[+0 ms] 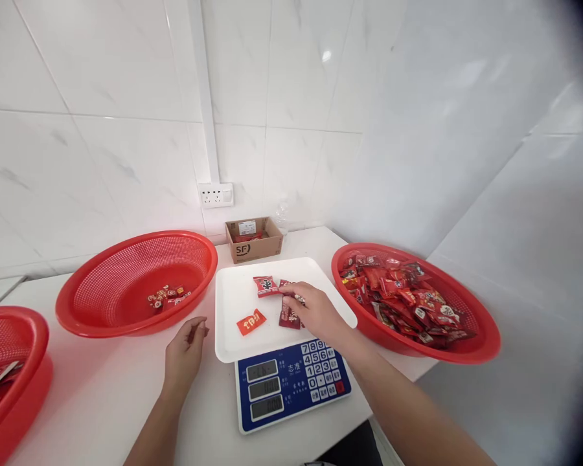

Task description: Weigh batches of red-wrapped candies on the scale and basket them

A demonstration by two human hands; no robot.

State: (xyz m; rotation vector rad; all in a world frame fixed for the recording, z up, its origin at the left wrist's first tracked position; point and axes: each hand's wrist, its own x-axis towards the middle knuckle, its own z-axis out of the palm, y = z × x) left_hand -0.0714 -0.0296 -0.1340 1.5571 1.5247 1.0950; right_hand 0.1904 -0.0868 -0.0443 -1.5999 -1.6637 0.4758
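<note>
My right hand is over the white tray of a digital scale, its fingers pinching the end of a small red snack packet with a dark character on it. An orange-red packet lies on the tray to the left. Dark red packets lie under and beside my right fingers, which partly hide them. My left hand rests on the table left of the scale, fingers curled together with nothing visible in them. The upper display on the scale is hard to read.
At right, a red basket holds many wrapped snacks. A second red basket at left has a few packets at its bottom. Part of another basket shows at far left. Behind the scale stands a cardboard box, near the wall socket.
</note>
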